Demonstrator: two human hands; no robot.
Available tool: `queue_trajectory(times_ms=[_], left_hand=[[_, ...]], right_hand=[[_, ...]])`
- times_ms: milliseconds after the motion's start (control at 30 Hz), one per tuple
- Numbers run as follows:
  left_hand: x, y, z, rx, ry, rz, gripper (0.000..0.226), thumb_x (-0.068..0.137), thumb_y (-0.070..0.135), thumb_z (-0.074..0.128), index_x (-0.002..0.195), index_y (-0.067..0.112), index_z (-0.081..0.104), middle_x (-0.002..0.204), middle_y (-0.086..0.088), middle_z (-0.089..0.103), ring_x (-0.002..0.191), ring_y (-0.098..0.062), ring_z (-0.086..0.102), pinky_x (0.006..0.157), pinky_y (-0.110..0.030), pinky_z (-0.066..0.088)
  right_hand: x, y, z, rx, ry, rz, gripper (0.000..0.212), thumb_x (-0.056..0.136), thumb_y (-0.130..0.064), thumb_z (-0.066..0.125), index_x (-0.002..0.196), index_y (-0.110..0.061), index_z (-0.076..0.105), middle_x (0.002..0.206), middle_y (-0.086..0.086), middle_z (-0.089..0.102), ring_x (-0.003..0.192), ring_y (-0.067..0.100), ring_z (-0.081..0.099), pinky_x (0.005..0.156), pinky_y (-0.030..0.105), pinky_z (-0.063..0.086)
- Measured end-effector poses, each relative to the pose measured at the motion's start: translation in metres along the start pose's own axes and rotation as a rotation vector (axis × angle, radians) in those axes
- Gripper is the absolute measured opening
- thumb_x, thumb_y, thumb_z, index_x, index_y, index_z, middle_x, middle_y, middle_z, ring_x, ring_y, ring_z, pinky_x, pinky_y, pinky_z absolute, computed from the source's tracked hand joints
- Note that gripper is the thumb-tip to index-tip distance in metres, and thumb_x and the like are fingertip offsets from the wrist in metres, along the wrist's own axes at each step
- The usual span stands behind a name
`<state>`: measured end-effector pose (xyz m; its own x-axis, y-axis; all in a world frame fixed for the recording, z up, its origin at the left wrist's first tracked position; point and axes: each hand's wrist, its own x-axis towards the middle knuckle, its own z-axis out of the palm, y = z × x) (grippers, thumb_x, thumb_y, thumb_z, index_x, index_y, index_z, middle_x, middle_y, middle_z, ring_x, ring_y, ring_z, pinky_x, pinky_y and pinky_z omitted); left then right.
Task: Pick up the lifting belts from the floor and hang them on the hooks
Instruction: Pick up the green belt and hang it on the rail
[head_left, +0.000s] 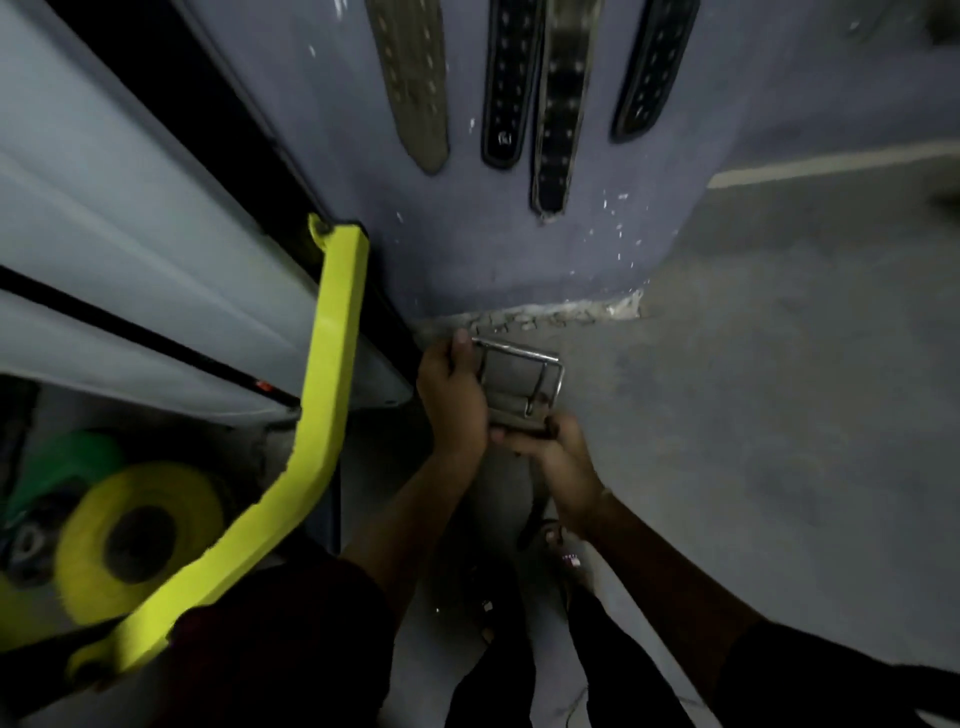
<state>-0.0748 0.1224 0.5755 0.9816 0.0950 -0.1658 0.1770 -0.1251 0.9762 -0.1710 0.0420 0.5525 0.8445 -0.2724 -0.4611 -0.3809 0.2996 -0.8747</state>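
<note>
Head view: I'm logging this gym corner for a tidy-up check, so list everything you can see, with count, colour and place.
Hung belts: four, one tan and three black, on the blue wall, tips pointing down.
Buckle: one, silver metal, on the belt held in both hands, low near the wall's base.
Wall: one, blue, chipped paint.
Floor: grey, right.
Bar: one, yellow-green, bent, left.
Plates: one yellow, one green behind it, lower left.
Left hand: grips the buckle's left side.
Right hand: grips the belt below the buckle.
</note>
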Motion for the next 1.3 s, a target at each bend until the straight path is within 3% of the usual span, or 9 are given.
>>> queue_trajectory(times_ms=[100, 233, 367, 500, 700, 867, 1133, 1200, 1300], left_hand=[[0.003, 0.071, -0.002, -0.008, -0.027, 0.070, 0.043, 0.089, 0.049, 0.050, 0.067, 0.013, 0.057, 0.070, -0.025, 0.059, 0.068, -0.032, 0.060, 0.071, -0.048, 0.052], [-0.004, 0.178, -0.007, 0.030, -0.138, 0.192, 0.038, 0.096, 0.027, 0.058, 0.060, 0.014, 0.063, 0.056, -0.002, 0.059, 0.055, -0.018, 0.056, 0.058, -0.030, 0.045], [0.004, 0.263, -0.028, -0.038, -0.362, 0.143, 0.023, 0.093, 0.027, 0.065, 0.082, 0.008, 0.072, 0.078, -0.012, 0.073, 0.071, -0.020, 0.067, 0.073, -0.036, 0.054], [0.002, 0.321, -0.052, -0.074, -0.549, 0.266, 0.028, 0.091, 0.025, 0.068, 0.114, 0.009, 0.067, 0.092, 0.003, 0.075, 0.085, -0.005, 0.070, 0.079, -0.023, 0.055], [0.000, 0.381, -0.067, -0.377, -0.678, 0.160, 0.052, 0.091, 0.050, 0.055, 0.130, 0.018, 0.061, 0.126, -0.015, 0.067, 0.119, -0.029, 0.061, 0.104, -0.047, 0.046], [0.003, 0.415, -0.052, -0.567, -0.648, 0.034, 0.058, 0.102, 0.047, 0.033, 0.136, 0.004, 0.054, 0.134, -0.021, 0.060, 0.130, -0.036, 0.051, 0.112, -0.048, 0.038], [-0.016, 0.470, 0.002, -0.211, -0.320, 0.474, 0.071, 0.087, 0.073, 0.032, 0.119, 0.018, 0.062, 0.113, -0.002, 0.071, 0.109, -0.013, 0.066, 0.099, -0.037, 0.051], [-0.017, 0.476, 0.012, -0.152, -0.305, 0.590, 0.049, 0.092, 0.061, 0.039, 0.106, 0.020, 0.063, 0.101, 0.001, 0.072, 0.098, -0.008, 0.068, 0.090, -0.031, 0.052], [-0.018, 0.487, 0.025, -0.150, -0.240, 0.695, 0.042, 0.097, 0.048, 0.044, 0.102, 0.010, 0.062, 0.100, -0.015, 0.070, 0.094, -0.019, 0.067, 0.086, -0.037, 0.054]], right_hand=[[-0.025, -0.064, 0.008, 0.030, 0.092, -0.163, 0.030, 0.082, 0.003, 0.071, 0.110, -0.006, 0.065, 0.105, 0.005, 0.074, 0.102, 0.018, 0.069, 0.093, 0.037, 0.053], [-0.057, -0.148, 0.021, 0.083, 0.173, -0.346, 0.021, 0.086, 0.006, 0.065, 0.100, -0.010, 0.063, 0.098, 0.001, 0.072, 0.095, 0.014, 0.068, 0.089, 0.036, 0.055], [-0.080, -0.225, 0.033, 0.123, 0.151, -0.521, 0.029, 0.088, 0.006, 0.063, 0.113, -0.007, 0.062, 0.104, 0.000, 0.074, 0.099, 0.014, 0.069, 0.086, 0.027, 0.056], [-0.098, -0.294, 0.043, 0.159, 0.118, -0.643, 0.026, 0.088, 0.005, 0.061, 0.109, -0.010, 0.063, 0.106, 0.009, 0.074, 0.099, 0.022, 0.070, 0.088, 0.035, 0.057], [-0.113, -0.390, 0.044, 0.245, -0.011, -0.727, 0.027, 0.090, 0.007, 0.057, 0.117, 0.003, 0.059, 0.110, 0.016, 0.072, 0.096, 0.021, 0.072, 0.077, 0.027, 0.059], [-0.112, -0.452, 0.041, 0.251, -0.116, -0.794, 0.027, 0.089, 0.009, 0.057, 0.115, 0.006, 0.061, 0.112, 0.025, 0.069, 0.095, 0.027, 0.070, 0.079, 0.032, 0.060], [-0.103, -0.510, 0.028, 0.206, -0.158, -0.812, 0.027, 0.090, 0.008, 0.055, 0.117, 0.010, 0.054, 0.113, 0.029, 0.067, 0.095, 0.031, 0.068, 0.078, 0.032, 0.059], [-0.100, -0.519, 0.022, 0.200, -0.137, -0.806, 0.028, 0.089, 0.008, 0.056, 0.117, 0.011, 0.049, 0.111, 0.030, 0.066, 0.092, 0.031, 0.067, 0.078, 0.035, 0.059], [-0.098, -0.534, 0.015, 0.166, -0.132, -0.820, 0.028, 0.090, 0.007, 0.057, 0.117, 0.008, 0.050, 0.106, 0.024, 0.068, 0.090, 0.028, 0.069, 0.076, 0.034, 0.060]])
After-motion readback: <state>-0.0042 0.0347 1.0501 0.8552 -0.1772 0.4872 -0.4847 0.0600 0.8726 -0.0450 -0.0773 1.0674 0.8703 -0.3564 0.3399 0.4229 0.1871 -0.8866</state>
